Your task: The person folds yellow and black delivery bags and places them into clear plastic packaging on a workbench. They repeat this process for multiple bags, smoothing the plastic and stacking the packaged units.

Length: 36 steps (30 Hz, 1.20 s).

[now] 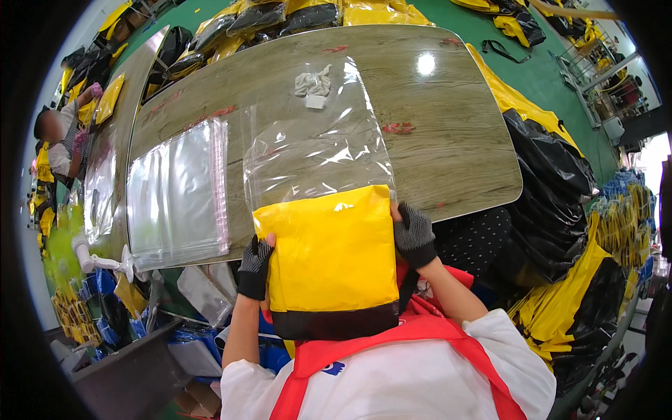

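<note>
A folded yellow-and-black piece of coated fabric (332,252) lies at the near table edge, its black strip toward my body. My left hand (255,266) grips its left edge, the thumb on top. On the opposite edge, my right hand (414,238) holds it near the far corner, fingers partly hidden. Both hands wear dark fingerless gloves. A clear plastic bag (315,157) lies flat on the table beyond, meeting the fabric's far edge. Whether that edge is inside the bag I cannot tell.
The wood-patterned table (448,140) bears a stack of clear bags (178,192) at left and a crumpled whitish cloth (313,82) farther back. Yellow and black fabric piles (553,161) flank the right side. A co-worker (66,136) is at another table, far left.
</note>
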### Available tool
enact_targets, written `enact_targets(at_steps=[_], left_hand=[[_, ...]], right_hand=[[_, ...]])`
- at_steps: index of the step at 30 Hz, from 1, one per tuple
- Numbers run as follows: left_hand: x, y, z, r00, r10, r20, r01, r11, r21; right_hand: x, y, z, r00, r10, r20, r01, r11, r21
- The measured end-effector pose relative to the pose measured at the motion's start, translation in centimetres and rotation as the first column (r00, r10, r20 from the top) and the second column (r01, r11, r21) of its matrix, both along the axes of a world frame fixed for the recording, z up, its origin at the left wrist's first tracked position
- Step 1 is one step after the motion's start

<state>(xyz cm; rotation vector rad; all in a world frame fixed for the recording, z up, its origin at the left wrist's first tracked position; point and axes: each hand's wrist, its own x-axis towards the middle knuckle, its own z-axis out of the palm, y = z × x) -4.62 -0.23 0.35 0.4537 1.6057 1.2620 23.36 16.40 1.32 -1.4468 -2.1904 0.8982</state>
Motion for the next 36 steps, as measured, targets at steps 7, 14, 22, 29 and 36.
enact_targets(at_steps=[7,14,22,29,36], left_hand=[[3.8,-1.9,2.3,0.99,-0.022,0.136,0.034,0.996,-0.081],[3.2,-4.2,0.8,0.952,-0.305,-0.022,0.305,0.952,-0.001],[4.2,-7.2,1.1,0.89,-0.455,0.036,0.452,0.889,0.064],[8.2,-8.1,-0.5,0.917,-0.219,-0.332,0.179,0.973,-0.149],[5.2,-5.8,3.6,0.78,-0.621,-0.073,0.623,0.782,0.0]], right_hand=[[0.6,-2.2,4.3,0.905,0.092,-0.416,-0.212,0.945,-0.251],[5.3,-1.4,0.2,0.984,0.105,-0.142,-0.174,0.708,-0.685],[9.9,-7.3,0.7,0.851,0.37,-0.372,-0.521,0.676,-0.521],[9.3,-7.3,2.7,0.957,0.264,-0.124,-0.26,0.576,-0.775],[4.4,1.8,0.7,0.865,-0.11,-0.489,-0.329,0.611,-0.72]])
